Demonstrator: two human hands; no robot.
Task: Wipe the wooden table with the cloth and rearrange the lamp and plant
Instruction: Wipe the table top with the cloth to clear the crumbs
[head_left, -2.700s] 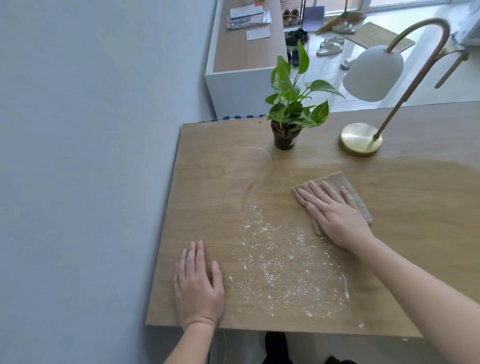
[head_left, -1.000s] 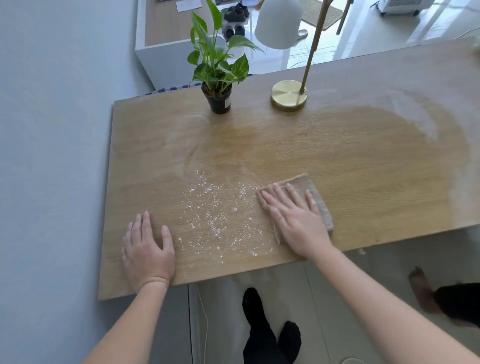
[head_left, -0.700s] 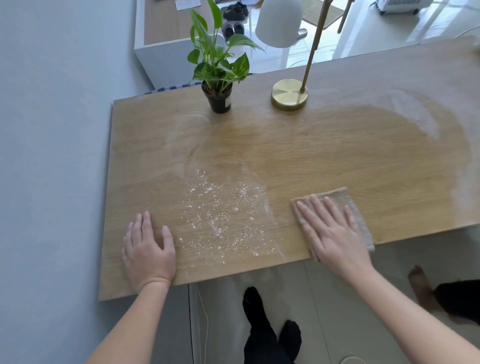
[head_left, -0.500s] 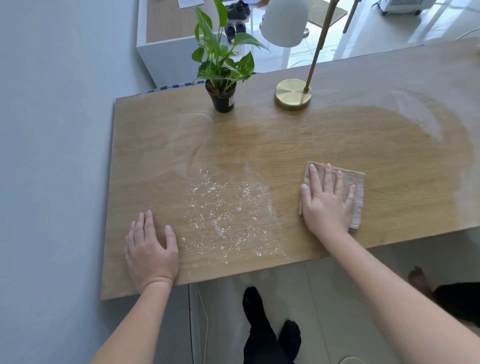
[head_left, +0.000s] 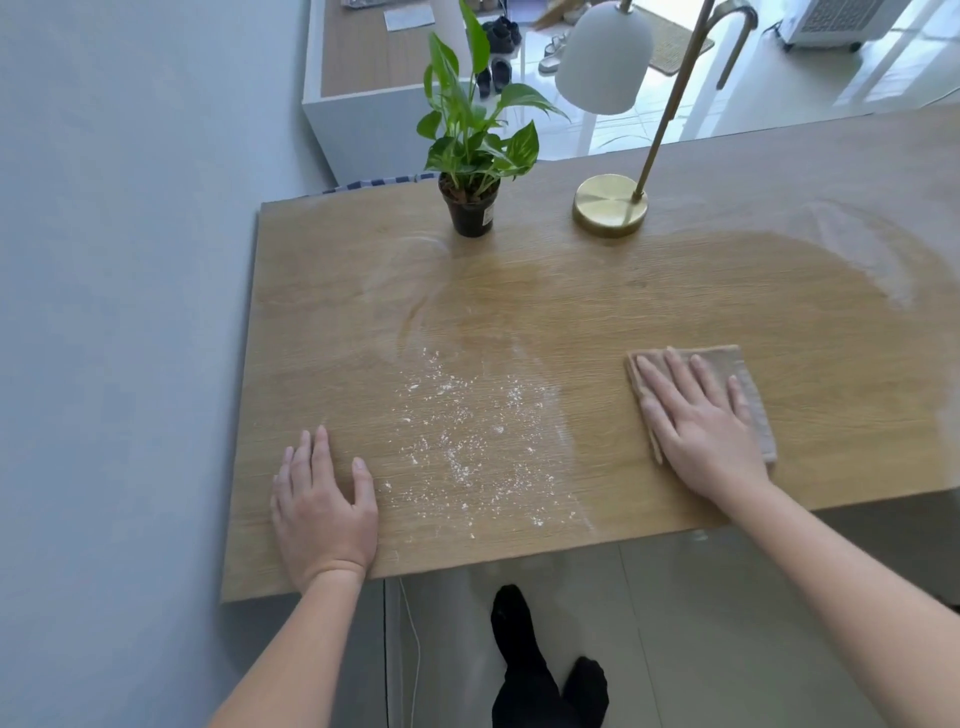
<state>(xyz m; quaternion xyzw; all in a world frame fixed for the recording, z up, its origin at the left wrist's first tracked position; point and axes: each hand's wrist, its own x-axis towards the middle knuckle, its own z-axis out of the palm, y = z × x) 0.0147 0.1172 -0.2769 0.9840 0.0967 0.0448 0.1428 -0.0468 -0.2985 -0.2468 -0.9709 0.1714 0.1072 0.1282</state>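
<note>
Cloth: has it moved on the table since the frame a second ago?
Yes. The cloth under the right hand has slid right, away from the white crumbs, which it touched before; a bare strip now separates them.

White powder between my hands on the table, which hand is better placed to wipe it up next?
Right. The right hand already presses flat on the cloth, just right of the white powder. The left hand lies bare on the wooden table.

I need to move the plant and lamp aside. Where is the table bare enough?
Bare wood lies between the lamp and the cloth under the right hand, and left of the plant toward the wall. White crumbs crowd the front by the left hand.
</note>
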